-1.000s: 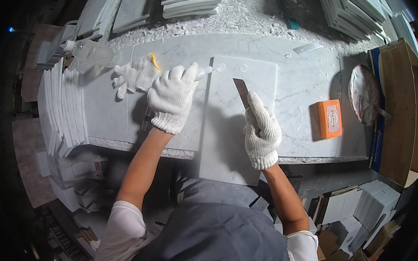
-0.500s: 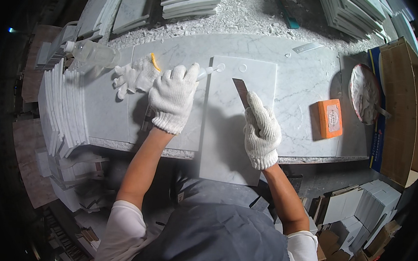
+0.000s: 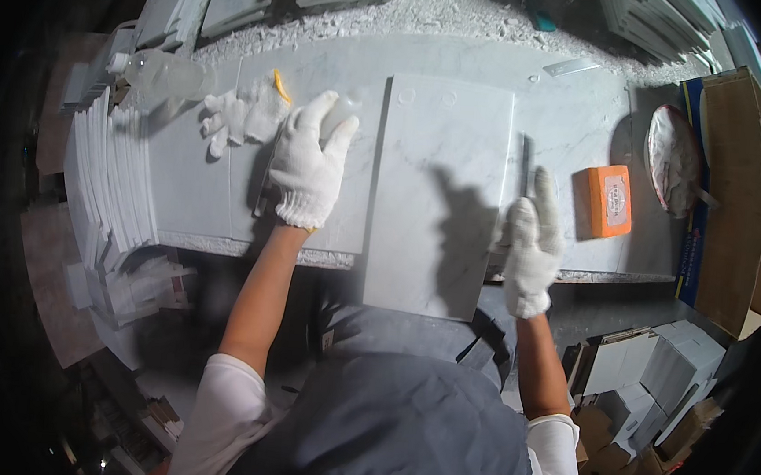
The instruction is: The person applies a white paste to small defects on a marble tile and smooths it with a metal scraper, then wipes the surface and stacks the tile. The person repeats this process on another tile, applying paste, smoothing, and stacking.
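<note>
A white marble slab lies on the worktop and juts past its near edge toward me. Two faint round marks show near its far end. To the left of the slab, my left hand in a white knit glove has thumb and fingers around a translucent squeeze bottle, mostly hidden by the glove. My right hand, also gloved, is just off the slab's right edge and grips a flat metal scraper blade, seen nearly edge-on and pointing away from me. A hand-shaped shadow falls across the slab.
An orange block and a bowl of white paste stand at right beside a cardboard box. Spare gloves, a clear bottle and upright tiles are left. A metal plate lies far right.
My left hand has drawn the bottle back left, away from the slab. My right hand has moved right with the scraper, off the slab, turning the blade more upright. The view has shifted slightly.
</note>
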A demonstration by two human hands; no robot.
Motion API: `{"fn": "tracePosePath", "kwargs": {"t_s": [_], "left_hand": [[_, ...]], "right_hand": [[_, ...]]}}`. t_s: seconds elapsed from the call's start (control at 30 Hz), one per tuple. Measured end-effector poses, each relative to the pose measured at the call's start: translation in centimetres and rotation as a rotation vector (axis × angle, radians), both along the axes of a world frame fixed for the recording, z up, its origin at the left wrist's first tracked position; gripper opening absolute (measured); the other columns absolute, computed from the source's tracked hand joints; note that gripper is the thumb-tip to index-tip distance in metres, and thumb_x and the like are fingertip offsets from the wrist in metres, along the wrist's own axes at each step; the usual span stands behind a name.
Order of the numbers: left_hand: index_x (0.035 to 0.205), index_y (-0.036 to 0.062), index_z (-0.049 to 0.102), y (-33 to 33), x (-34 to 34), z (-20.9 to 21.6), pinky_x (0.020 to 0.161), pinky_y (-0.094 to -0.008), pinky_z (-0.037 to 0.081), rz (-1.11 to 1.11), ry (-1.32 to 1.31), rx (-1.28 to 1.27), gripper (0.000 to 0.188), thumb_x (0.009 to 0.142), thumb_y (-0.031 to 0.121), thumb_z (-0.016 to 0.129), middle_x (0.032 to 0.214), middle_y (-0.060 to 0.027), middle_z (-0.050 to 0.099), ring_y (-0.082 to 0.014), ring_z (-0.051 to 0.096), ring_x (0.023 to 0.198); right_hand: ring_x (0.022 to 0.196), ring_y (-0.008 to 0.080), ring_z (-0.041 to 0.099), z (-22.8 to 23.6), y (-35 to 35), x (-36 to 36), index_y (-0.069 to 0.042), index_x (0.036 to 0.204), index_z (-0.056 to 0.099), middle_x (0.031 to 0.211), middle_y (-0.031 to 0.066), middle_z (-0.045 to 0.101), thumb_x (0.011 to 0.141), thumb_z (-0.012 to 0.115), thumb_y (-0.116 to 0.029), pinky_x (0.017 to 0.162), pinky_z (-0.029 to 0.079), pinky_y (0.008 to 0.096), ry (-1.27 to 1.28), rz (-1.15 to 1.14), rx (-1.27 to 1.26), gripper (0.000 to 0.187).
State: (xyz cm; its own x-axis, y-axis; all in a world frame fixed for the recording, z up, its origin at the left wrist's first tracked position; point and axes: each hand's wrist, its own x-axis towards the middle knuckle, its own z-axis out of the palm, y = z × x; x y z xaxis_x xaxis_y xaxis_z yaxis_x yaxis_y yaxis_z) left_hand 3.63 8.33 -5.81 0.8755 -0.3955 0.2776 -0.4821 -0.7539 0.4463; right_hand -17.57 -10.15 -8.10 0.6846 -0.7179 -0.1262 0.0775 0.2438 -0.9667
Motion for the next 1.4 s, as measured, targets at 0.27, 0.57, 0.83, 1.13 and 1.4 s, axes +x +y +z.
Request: {"fn": "tracePosePath", "kwargs": {"t_s": [0.27, 0.57, 0.83, 1.13, 1.4], "left_hand": [[0.129, 0.0001, 0.062, -0.2, 0.8, -1.3, 0.095, -0.0353, 0.051, 0.092, 0.439, -0.604, 0.047, 0.091, 0.024, 0.078, 0.116, -0.0113, 0.069, -0.0203, 0.065, 0.106], [0.119, 0.0026, 0.064, -2.0, 4.4, -0.4, 0.086, -0.0362, 0.053, 0.095, 0.293, -0.365, 0.042, 0.090, 0.029, 0.078, 0.105, -0.0106, 0.072, -0.0204, 0.069, 0.096], [0.128, 0.0055, 0.062, -1.5, 5.0, -1.9, 0.094, -0.0447, 0.053, 0.245, 0.208, -0.084, 0.056, 0.086, 0.040, 0.077, 0.117, -0.0178, 0.071, -0.0343, 0.068, 0.108], [0.133, 0.0074, 0.060, -1.3, 4.5, -1.8, 0.101, -0.0442, 0.051, 0.224, 0.172, -0.079, 0.060, 0.085, 0.038, 0.078, 0.125, -0.0182, 0.068, -0.0344, 0.064, 0.117], [0.132, 0.0074, 0.059, -0.4, 4.0, -1.9, 0.099, -0.0445, 0.051, 0.159, 0.119, -0.150, 0.059, 0.085, 0.037, 0.080, 0.122, -0.0158, 0.069, -0.0339, 0.063, 0.116]], "right_hand": [[0.075, 0.0097, 0.052, 2.5, -3.9, -5.2, -0.008, 0.163, 0.029, 0.093, 0.0000, 0.053, 0.107, 0.055, -0.016, 0.062, 0.049, 0.0237, 0.143, -0.087, 0.250, 0.062], [0.079, 0.0127, 0.054, 0.6, -4.9, -5.9, -0.002, 0.141, 0.053, 0.095, 0.0017, 0.056, 0.104, 0.063, -0.019, 0.064, 0.048, 0.0255, 0.022, -0.059, 0.393, 0.042], [0.094, 0.0187, 0.063, 0.4, -5.3, -5.6, -0.007, 0.126, 0.061, 0.111, 0.0048, 0.064, 0.103, 0.066, -0.022, 0.076, 0.053, 0.0332, 0.016, -0.119, 0.466, 0.029], [0.091, 0.0163, 0.062, 0.6, -5.5, -5.4, -0.007, 0.124, 0.061, 0.104, 0.0021, 0.062, 0.102, 0.067, -0.026, 0.074, 0.051, 0.0291, 0.037, -0.030, 0.390, 0.029], [0.077, 0.0125, 0.056, 1.1, -5.2, -4.8, -0.005, 0.122, 0.061, 0.092, -0.0001, 0.057, 0.103, 0.066, -0.025, 0.064, 0.047, 0.0248, 0.042, -0.029, 0.349, 0.029]]}}
